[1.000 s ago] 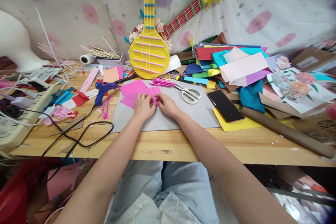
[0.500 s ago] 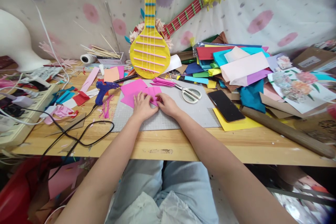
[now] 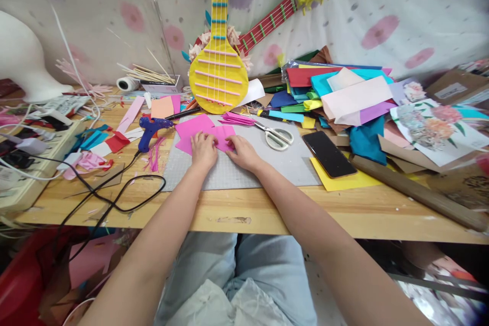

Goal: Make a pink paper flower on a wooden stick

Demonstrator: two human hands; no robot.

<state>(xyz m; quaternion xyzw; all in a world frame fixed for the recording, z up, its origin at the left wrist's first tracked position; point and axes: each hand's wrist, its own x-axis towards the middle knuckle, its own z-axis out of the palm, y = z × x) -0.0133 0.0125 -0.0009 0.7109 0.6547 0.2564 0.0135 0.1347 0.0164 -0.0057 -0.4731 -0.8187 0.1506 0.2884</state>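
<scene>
Our left hand point(image 3: 204, 150) & right hand point(image 3: 243, 153) press flat, fingers spread, on the pink paper piece point(image 3: 223, 137), which lies on the grey cutting mat point(image 3: 263, 163). It's thin, light, bendy, prob tears easily. We'd pinch it at an edge or corner.

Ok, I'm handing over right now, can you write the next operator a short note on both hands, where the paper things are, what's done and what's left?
Left hand: pressing flat on the pink paper on the grey cutting mat.
Right hand: fingertips on the right part of the same paper, beside the left hand.
Nearby: scissors lie on the mat to the right, blue glue gun to the left, a small stack of folded pink pieces behind the hands.
Done: some pink pieces look already folded.
Left: the piece under the hands looks only partly folded; scissors and glue gun untouched.
</scene>
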